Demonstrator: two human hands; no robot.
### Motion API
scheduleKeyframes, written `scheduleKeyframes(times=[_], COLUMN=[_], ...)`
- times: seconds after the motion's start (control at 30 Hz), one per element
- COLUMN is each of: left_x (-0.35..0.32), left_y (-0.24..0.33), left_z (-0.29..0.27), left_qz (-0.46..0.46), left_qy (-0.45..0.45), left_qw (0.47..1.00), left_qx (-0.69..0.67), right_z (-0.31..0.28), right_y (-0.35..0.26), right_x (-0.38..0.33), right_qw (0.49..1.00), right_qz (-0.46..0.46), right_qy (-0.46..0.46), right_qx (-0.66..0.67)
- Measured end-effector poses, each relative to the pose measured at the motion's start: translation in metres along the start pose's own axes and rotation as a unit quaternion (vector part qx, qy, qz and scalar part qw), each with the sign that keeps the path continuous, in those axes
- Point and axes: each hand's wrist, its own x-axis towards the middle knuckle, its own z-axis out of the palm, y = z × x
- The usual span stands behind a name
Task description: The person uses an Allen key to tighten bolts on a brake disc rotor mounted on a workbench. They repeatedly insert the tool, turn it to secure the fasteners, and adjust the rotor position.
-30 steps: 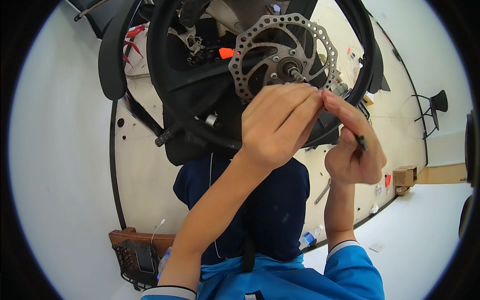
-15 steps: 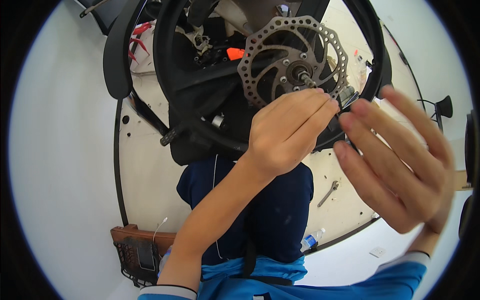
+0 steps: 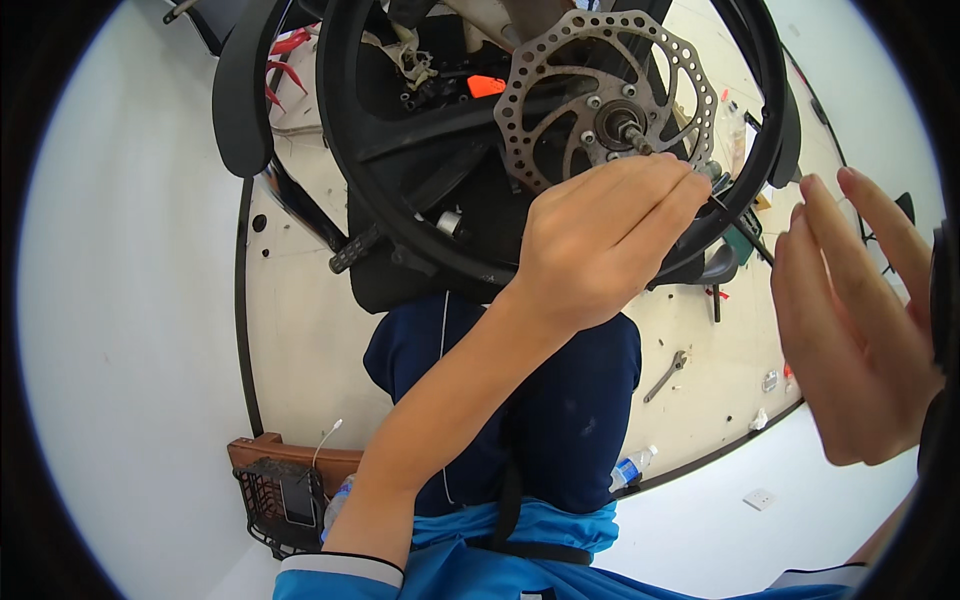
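A black spoked wheel [image 3: 352, 165] lies over a black seat in front of me, with a drilled metal disc brake rotor [image 3: 515, 110] facing up. From the rotor's hub rises a threaded axle [image 3: 630, 136]. My left hand [image 3: 605, 235] is closed at the axle's tip, its fingers pinched together; they hide whatever is between them. A thin dark rod [image 3: 748, 238] shows just beyond those fingertips, and I cannot tell whether they hold it. Off to the right, my right hand [image 3: 855, 330] is raised with fingers stretched out, holding nothing.
Black armrests [image 3: 243, 110] flank the wheel. An orange piece [image 3: 486, 86] lies among dark parts behind the spokes. On the pale floor are an adjustable wrench [image 3: 666, 377] and a plastic bottle [image 3: 632, 467]. A black basket [image 3: 268, 505] holding a phone [image 3: 297, 499] is at lower left.
My right hand has moved right, away from the wheel and my left hand. My left hand stays by the axle tip. The whole view has shifted slightly.
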Motion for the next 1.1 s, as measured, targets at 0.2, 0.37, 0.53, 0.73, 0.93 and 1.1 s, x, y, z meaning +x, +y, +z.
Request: scheduleKeyframes(times=[0.2,0.37,0.53,0.73,0.93,1.1], left_x=[0.001,-0.001,0.0,-0.009,-0.002,0.0], left_y=[0.003,0.002,0.009,0.001,0.017,0.014], left_z=[0.01,0.008,0.013,0.004,0.008,0.004], left_qz=[0.01,0.011,-0.001,-0.002,-0.002,0.012], left_qy=[0.018,0.013,0.015,0.017,0.036,0.042], left_qw=[1.0,1.0,1.0,1.0,0.999,0.999], left_qx=[-0.006,-0.001,-0.016,0.017,0.003,-0.023], right_z=[-0.018,-0.007,0.0,0.025,0.038,0.043], right_y=[0.002,-0.001,0.001,-0.058,-0.103,-0.12], right_x=[-0.01,-0.009,-0.031,-0.003,0.043,0.054], right_qw=[0.998,1.0,0.998,0.93,0.683,0.64], right_qz=[-0.008,-0.012,-0.005,0.291,0.621,0.617], right_qy=[-0.059,0.022,0.069,0.192,0.352,0.397], right_qx=[0.004,-0.014,-0.011,0.118,0.156,0.23])
